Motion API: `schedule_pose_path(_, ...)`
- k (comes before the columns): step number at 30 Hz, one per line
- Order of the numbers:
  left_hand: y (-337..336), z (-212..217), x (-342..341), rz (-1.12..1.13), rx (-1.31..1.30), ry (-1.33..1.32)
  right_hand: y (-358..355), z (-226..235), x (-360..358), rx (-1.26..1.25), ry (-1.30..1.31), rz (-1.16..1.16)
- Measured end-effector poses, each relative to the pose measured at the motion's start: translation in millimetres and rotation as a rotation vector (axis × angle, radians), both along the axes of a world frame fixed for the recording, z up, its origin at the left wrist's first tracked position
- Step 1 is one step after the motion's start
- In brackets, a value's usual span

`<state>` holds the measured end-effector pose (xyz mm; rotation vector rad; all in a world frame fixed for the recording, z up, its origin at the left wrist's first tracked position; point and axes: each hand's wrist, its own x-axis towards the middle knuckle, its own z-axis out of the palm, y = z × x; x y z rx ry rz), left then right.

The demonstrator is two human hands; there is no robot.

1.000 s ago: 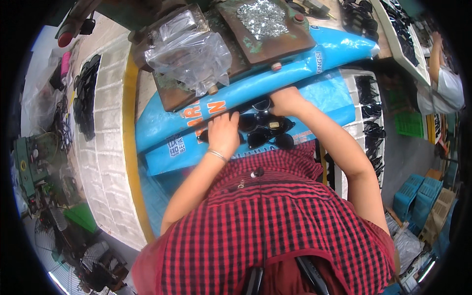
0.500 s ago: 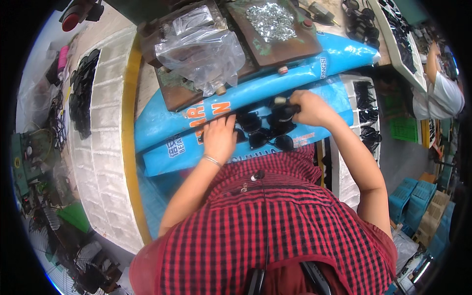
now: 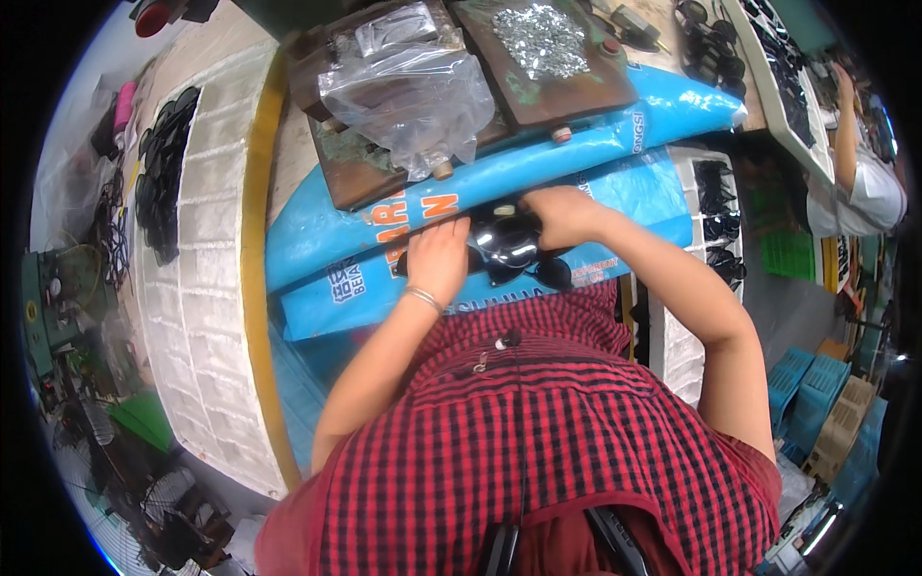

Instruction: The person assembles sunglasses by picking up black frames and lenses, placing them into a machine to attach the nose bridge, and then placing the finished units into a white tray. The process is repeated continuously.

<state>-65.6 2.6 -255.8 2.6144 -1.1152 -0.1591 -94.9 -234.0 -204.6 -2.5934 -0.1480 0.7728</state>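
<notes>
My left hand point(image 3: 440, 261) presses its fingers together on black sunglasses point(image 3: 471, 259) in front of me; its fingertips are partly hidden near the rolled blue sheet point(image 3: 538, 173). Beside it, my right hand point(image 3: 567, 219) is closed on a shiny dark object point(image 3: 509, 240) with a pale beige end, close above the sunglasses. What exactly this object is, I cannot tell. More dark glasses point(image 3: 552, 274) lie under and beside my right hand, on the blue printed sheet point(image 3: 634, 230) across my lap.
Behind the roll stand rusty metal blocks point(image 3: 355, 178), bearing a clear plastic bag point(image 3: 413, 106) and a heap of small silvery parts point(image 3: 540, 40). White compartment trays point(image 3: 206, 288) with black glasses flank me. Another person's arm and white sleeve point(image 3: 855, 192) show at right.
My right hand has moved left with the dark object, toward my left hand. My left hand has shifted slightly right, its fingers closer together.
</notes>
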Motion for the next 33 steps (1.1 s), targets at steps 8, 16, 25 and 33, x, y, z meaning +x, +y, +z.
schedule_pose_path(8, 9.4, -3.4, 1.7, 0.062, 0.039, 0.005, 3.3, 19.0, -18.5, 0.016, 0.256, 0.015)
schedule_pose_path(16, 22.0, 15.2, -4.3, 0.106, 0.035, 0.057, 39.1, -2.4, -26.1, -0.410, -0.077, 0.167)
schedule_pose_path(25, 26.7, 19.0, -2.2, 0.118, 0.050, 0.086, 32.5, -1.2, -15.9, -0.418, 0.320, 0.054)
schedule_pose_path(33, 5.4, 25.1, -2.0, 0.163, 0.123, 0.146, 34.9, 0.0, -25.8, -0.413, 0.316, -0.023)
